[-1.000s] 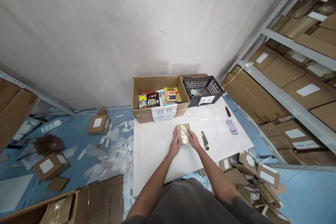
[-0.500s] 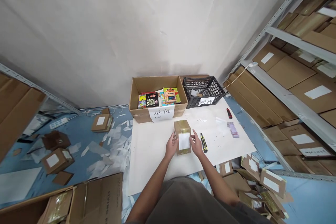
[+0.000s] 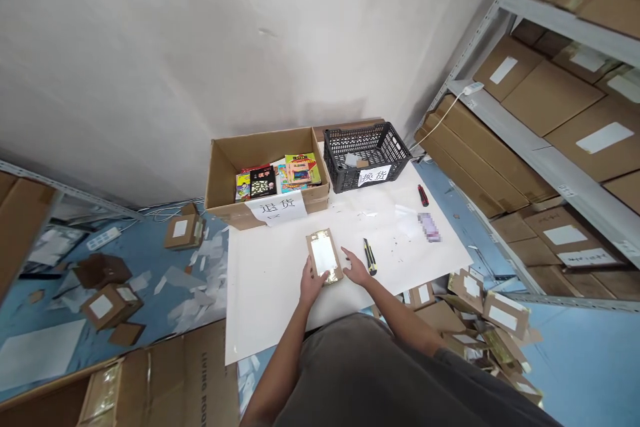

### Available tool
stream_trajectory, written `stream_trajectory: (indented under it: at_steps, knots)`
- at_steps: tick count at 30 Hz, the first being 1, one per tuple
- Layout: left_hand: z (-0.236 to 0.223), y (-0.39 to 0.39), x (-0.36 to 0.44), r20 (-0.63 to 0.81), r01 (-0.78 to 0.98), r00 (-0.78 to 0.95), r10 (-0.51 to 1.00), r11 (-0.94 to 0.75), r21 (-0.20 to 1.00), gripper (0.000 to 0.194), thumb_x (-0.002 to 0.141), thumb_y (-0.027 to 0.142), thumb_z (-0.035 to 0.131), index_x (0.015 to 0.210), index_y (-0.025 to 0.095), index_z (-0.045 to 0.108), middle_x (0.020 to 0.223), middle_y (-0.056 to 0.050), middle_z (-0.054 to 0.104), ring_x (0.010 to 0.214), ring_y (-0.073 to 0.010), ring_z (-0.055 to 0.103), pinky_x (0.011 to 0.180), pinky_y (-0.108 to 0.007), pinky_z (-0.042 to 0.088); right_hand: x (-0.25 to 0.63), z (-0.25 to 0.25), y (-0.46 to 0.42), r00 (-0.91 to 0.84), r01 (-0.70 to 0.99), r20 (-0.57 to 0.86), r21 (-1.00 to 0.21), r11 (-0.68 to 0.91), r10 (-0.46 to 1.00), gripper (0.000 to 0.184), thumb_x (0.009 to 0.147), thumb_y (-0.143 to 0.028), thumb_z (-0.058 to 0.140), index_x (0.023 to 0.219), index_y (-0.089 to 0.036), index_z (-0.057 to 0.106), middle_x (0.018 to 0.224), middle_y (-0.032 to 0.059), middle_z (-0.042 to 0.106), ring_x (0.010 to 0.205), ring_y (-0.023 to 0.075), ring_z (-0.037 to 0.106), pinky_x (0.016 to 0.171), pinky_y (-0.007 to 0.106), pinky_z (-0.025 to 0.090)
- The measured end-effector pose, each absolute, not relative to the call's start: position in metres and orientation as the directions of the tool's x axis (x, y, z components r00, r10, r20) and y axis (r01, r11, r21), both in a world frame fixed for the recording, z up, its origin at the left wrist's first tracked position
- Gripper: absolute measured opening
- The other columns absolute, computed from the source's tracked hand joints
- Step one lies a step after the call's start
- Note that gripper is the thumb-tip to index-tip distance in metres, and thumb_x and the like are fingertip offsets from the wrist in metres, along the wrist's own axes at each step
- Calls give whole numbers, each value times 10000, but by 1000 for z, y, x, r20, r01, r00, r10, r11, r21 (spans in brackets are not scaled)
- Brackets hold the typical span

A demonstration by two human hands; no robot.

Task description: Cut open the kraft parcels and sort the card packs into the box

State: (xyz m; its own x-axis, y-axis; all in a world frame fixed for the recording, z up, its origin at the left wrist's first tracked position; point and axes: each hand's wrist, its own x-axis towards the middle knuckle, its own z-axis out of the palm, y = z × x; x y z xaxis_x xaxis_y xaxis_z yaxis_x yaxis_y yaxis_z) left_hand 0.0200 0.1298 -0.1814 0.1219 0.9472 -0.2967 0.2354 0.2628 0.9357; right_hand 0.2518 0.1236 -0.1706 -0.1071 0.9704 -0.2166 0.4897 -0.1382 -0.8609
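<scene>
A small taped cardboard parcel [image 3: 324,255] with a white label on top lies flat on the white table sheet [image 3: 270,293]. My left hand [image 3: 311,283] rests against the parcel's near left corner, fingers on its edge. Just right of the parcel, my right hand [image 3: 356,269] lies open on the sheet with its fingers stretched toward a yellow-black utility knife [image 3: 369,256], not touching it.
At the back of the sheet stand an open cardboard box [image 3: 225,167] of colourful books and a black plastic crate [image 3: 367,155], both labelled. A red marker [image 3: 423,195] lies to the right. Metal shelves [image 3: 550,167] with cartons stand on the right; parcels and paper scraps litter the blue floor.
The parcel was turned label-up and laid flat on the sheet. My right hand let go and moved toward the utility knife. The view shifted, so everything sits further left.
</scene>
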Motion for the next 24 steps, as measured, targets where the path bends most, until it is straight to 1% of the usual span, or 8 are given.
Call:
stream_trajectory:
  at_steps: [3,5,9,12,15,18,21,24]
  knots:
    - [-177,114,18,-305,190,226,925,265,945,1266,659,370,887,1656,319,108,1683,-101,314,1460,-329,445,1150,-456,438,256,-173,104,-252,518,-338,-839,-169,907,1015,743,-167,683,1649,-290,244,1638,79,396,1458,331,440,1170,502,405]
    - [-170,113,19,-306,191,221,926,266,945,1243,672,350,868,1657,318,110,1659,-103,365,1425,-323,489,1140,-461,448,252,-170,100,-265,530,-371,-827,-187,890,1012,775,-175,663,1661,-295,189,1611,74,444,1426,339,481,1143,510,433]
    - [-146,132,16,-270,173,116,956,248,953,1066,819,453,753,1657,326,107,1582,-108,484,1328,-289,585,1076,-455,504,243,-144,122,-121,494,-211,-861,-125,970,870,926,-265,559,1667,-324,107,1583,42,486,1400,290,515,1137,505,441]
    - [-130,153,14,-200,150,87,976,186,971,942,901,503,669,1656,331,133,1618,-94,437,1435,-285,483,1108,-437,481,240,-123,152,-116,459,-77,-888,-15,990,757,978,-347,518,1658,-329,187,1600,37,460,1436,257,471,1167,477,420]
    - [-127,168,16,-248,159,104,963,230,960,879,935,536,609,1656,312,159,1685,-64,317,1512,-287,375,1176,-440,415,233,-117,176,-193,456,-73,-890,23,978,626,998,-399,487,1605,-310,367,1608,48,447,1475,256,419,1211,486,360]
    - [-131,174,12,-301,191,60,952,285,939,825,967,560,543,1655,293,174,1685,-55,318,1529,-276,346,1227,-441,342,223,-121,186,-230,446,-89,-895,23,969,579,1010,-453,464,1564,-287,448,1604,68,451,1506,264,369,1234,496,312]
    - [-140,167,-2,-299,209,30,954,287,935,838,950,593,566,1648,312,197,1696,-59,292,1514,-286,372,1203,-431,373,219,-133,176,-183,396,-118,-918,-37,976,686,970,-448,534,1616,-330,334,1645,64,384,1480,271,411,1188,492,380]
    - [-156,148,-14,-318,205,76,945,297,933,1081,809,597,757,1653,339,131,1725,-93,189,1537,-336,316,1182,-467,392,217,-151,154,-127,333,-197,-932,-145,972,900,882,-353,621,1654,-373,159,1685,70,299,1448,289,455,1118,508,448]
